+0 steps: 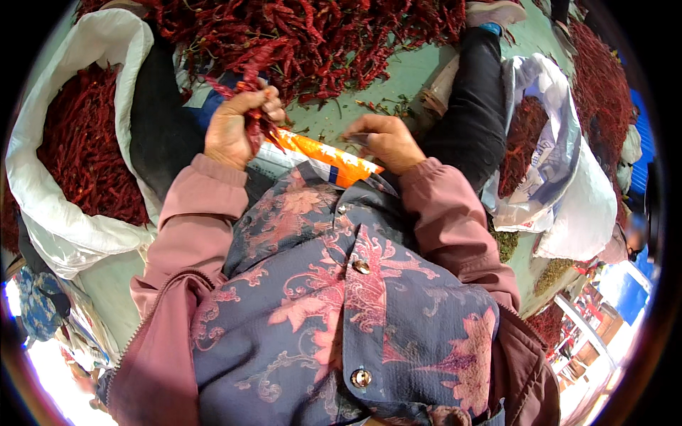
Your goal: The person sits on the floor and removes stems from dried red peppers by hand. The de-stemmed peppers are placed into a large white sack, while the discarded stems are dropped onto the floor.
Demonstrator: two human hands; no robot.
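My left hand (238, 124) is closed around a bunch of dried red chili peppers (254, 71), which stick out above and below the fist. To its right, apart from the chilies, my right hand (389, 140) is closed with fingers curled. A small dark grey thing shows at its fingertips, too little of it visible to name. Below and between both hands, an orange, white and blue printed plastic sheet or bag (320, 157) lies across my lap. Beyond them spreads a big heap of dried red chilies (305, 42).
At left stands an open white sack (21, 167) full of dried chilies. Another white sack (579, 177), holding chilies, is at right beside my dark-trousered leg (472, 106). Stem scraps (383, 106) litter the pale green floor (320, 121). More chilies (600, 85) are piled far right.
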